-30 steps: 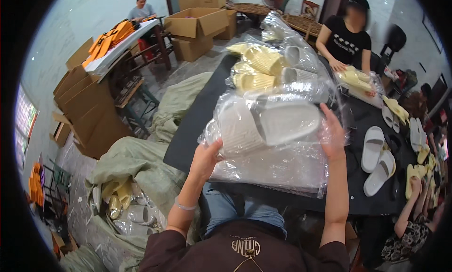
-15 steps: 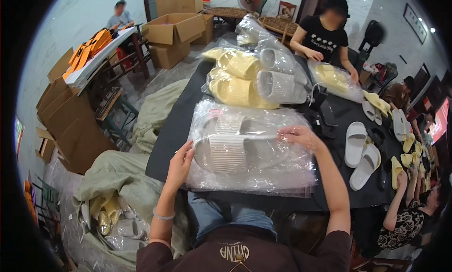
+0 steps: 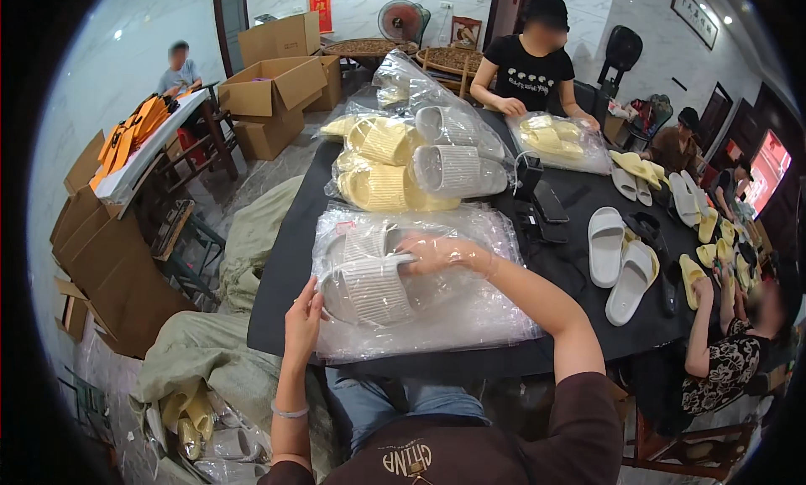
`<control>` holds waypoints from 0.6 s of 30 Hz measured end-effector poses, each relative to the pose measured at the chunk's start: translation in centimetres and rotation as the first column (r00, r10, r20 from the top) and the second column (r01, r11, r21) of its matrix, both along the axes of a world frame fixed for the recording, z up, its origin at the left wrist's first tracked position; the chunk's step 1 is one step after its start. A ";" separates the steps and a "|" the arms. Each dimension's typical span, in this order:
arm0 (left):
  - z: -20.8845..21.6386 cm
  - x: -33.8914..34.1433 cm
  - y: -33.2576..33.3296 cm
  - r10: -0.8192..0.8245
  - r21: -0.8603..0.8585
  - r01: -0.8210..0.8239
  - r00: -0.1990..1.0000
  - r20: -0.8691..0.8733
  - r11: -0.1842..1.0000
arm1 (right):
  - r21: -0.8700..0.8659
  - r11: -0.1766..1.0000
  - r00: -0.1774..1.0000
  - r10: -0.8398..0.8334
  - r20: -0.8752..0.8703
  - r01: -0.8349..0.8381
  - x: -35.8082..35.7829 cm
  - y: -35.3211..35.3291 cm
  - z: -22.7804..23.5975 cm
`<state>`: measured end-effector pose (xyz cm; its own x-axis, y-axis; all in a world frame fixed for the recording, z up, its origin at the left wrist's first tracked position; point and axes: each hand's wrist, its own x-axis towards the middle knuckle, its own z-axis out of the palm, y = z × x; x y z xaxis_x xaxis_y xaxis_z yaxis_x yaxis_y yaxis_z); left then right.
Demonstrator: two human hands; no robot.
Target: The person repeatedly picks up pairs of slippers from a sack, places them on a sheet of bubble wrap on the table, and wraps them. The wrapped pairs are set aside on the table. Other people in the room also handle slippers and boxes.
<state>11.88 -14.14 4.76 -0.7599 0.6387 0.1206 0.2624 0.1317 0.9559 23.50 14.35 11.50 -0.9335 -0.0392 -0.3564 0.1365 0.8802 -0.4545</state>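
A pair of pale grey slippers [image 3: 374,290] with ribbed straps lies inside a clear plastic bag [image 3: 457,305] on the table in front of me. My left hand [image 3: 304,310] is at the bag's left edge, its fingers closed on the plastic beside the slippers' toe ends. Through the bag's right side my right hand [image 3: 441,254] reaches in under the film. Its fingers are pressed together at the rear edge of the slippers' straps, gripping there; the fingertips are partly hidden. More flat clear bags lie beneath this one.
Bagged yellow slippers [image 3: 386,187] and grey slippers [image 3: 457,168] are stacked beyond my bag. A black device [image 3: 546,204] and loose white slippers [image 3: 606,246] stand to the right. Across the table a co-worker [image 3: 537,74] handles bagged yellow slippers. A sack [image 3: 210,351] lies at lower left.
My right hand has moved left from the bag's right part into the bag, up to the slippers' straps. My left hand stays at the left edge. The view has shifted slightly.
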 end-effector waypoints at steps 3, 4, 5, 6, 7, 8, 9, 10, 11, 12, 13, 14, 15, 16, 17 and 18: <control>-0.4 0.0 0.4 -0.045 0.068 0.044 0.999 0.026 0.997 | -0.150 0.966 0.947 0.163 -0.276 -0.210 -1.0 0.0 -1.7; -0.1 0.0 0.5 -0.049 0.029 0.048 0.998 0.030 0.998 | -0.200 0.941 0.916 0.189 -0.355 -0.272 -1.4 0.0 -2.1; 0.1 -0.1 0.3 -0.042 -0.016 0.042 0.998 0.040 0.999 | -0.217 0.951 0.950 0.158 -0.271 -0.220 -1.8 -0.2 -1.9; 0.4 -0.1 0.0 -0.033 -0.066 0.036 0.998 0.049 0.997 | -0.232 0.958 0.974 0.127 -0.186 -0.169 -2.0 -0.3 -1.0; 0.5 0.1 -0.1 -0.019 -0.060 0.022 0.998 0.059 0.998 | -0.241 0.963 0.990 0.096 -0.099 -0.117 -2.0 -0.4 -0.5; 0.5 0.3 -0.1 -0.005 -0.049 0.008 0.997 0.071 0.999 | -0.201 0.975 0.990 0.069 -0.125 -0.093 -1.8 -0.8 -0.4; 0.5 0.4 -0.2 0.009 -0.038 -0.006 0.997 0.081 0.999 | -0.161 0.985 0.987 0.043 -0.152 -0.068 -1.5 -1.0 -0.5; -0.1 0.2 -0.2 0.018 -0.049 -0.014 0.997 0.080 0.999 | -0.122 0.992 0.983 0.018 -0.181 -0.041 -1.0 -1.1 -0.4; -1.4 -0.3 -0.2 0.036 -0.064 -0.031 0.996 0.080 0.997 | -0.031 0.997 0.987 0.061 -0.148 -0.066 -0.9 -0.8 -0.1; -2.7 -0.7 -0.2 0.053 -0.076 -0.047 0.995 0.081 0.996 | 0.031 0.999 0.955 0.045 -0.293 -0.037 0.2 -0.3 -0.1; -3.6 -0.9 -0.2 0.062 -0.043 -0.062 0.998 0.000 0.997 | 0.086 0.996 0.901 0.034 -0.432 0.003 1.6 0.7 -0.1; -3.4 -0.7 0.0 0.071 -0.084 -0.079 0.993 -0.093 0.993 | -0.058 0.998 0.962 -0.053 -0.268 0.039 2.6 3.0 0.2; -3.5 -0.7 -0.2 0.085 -0.099 -0.095 0.991 -0.105 0.991 | -0.029 1.000 0.953 -0.002 -0.304 -0.007 3.9 3.1 2.1; -3.4 -0.6 -0.1 0.089 -0.108 -0.102 0.989 -0.119 0.989 | 0.008 0.999 0.939 0.044 -0.340 -0.044 5.4 3.2 4.2; -3.4 -0.6 -0.1 0.095 -0.111 -0.105 0.991 -0.096 0.988 | 0.045 0.996 0.922 0.090 -0.377 -0.079 6.9 3.4 6.2; -3.3 -0.6 0.0 0.097 -0.114 -0.106 0.992 -0.074 0.988 | 0.228 0.973 0.972 0.034 -0.231 0.020 8.1 4.6 6.9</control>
